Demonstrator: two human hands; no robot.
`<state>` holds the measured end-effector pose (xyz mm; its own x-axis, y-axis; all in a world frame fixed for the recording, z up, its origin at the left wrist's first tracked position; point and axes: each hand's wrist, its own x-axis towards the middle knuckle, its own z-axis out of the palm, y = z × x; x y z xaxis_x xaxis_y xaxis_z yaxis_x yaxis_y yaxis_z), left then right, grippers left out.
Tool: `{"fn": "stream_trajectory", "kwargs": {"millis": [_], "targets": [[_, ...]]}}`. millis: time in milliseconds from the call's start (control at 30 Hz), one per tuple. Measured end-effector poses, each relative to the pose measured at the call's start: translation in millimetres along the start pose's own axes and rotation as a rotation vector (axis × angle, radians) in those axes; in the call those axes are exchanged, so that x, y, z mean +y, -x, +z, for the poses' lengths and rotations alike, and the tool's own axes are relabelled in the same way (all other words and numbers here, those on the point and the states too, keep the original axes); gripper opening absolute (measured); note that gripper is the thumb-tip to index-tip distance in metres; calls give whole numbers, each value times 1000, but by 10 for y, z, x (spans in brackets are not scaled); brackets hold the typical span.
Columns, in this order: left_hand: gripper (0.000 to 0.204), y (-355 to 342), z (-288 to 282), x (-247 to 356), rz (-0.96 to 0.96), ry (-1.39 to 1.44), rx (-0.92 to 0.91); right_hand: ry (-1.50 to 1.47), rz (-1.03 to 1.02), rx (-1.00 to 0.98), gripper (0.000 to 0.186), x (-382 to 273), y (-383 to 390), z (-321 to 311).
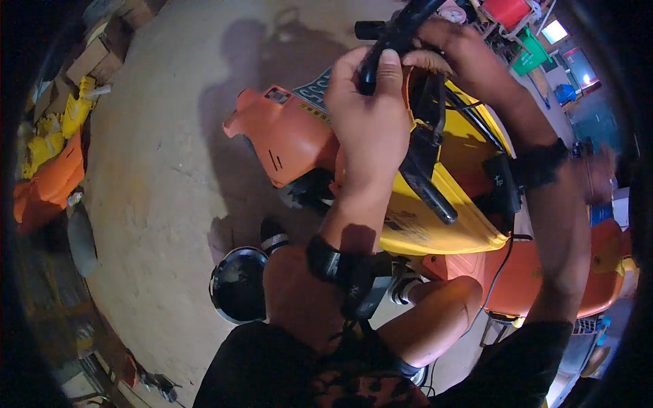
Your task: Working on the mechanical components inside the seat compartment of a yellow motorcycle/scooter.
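My left hand (367, 115) is raised in front of me, its fingers wrapped round a black handlebar-like bar (391, 41). My right hand (462, 51) grips the same black bar from the far side, near its top. Below both hands sits an orange and yellow scooter body (435, 224), with an orange front panel (286, 136) and a black bracket (425, 177) hanging over the yellow part. Black straps with small devices are on both wrists.
A round dark bowl-shaped thing (238, 284) lies on the concrete floor (156, 177) by my knee. Orange and yellow plastic panels (51, 170) are piled at the left. Cardboard boxes (102, 51) stand at upper left, a red and green cart (520, 27) at upper right.
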<state>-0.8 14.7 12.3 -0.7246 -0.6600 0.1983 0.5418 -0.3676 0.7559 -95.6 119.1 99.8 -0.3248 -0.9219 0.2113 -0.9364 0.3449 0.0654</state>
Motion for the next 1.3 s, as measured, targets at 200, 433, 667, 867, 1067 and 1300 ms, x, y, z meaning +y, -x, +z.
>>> {"fn": "stream_trajectory", "kwargs": {"millis": [200, 433, 667, 867, 1067, 1300], "targets": [[18, 0, 9, -30, -47, -37, 0, 181, -410, -182, 45, -427, 101, -162], [19, -21, -38, 47, 56, -53, 25, 345, -141, -395, 55, -633, 704, -527], [20, 4, 8, -61, 39, -13, 6, 463, 308, -566, 38, -476, 1299, -660], [20, -5, -6, -33, 53, -55, 9, 385, 310, -507, 23, -695, 1297, -623], [21, -2, 10, -46, 45, -32, 13, 424, 246, -460, 34, -915, 1246, -505], [20, -1, -4, -17, 4, -44, 4, 478, 220, -410, 42, -1097, 1149, -510]]}}
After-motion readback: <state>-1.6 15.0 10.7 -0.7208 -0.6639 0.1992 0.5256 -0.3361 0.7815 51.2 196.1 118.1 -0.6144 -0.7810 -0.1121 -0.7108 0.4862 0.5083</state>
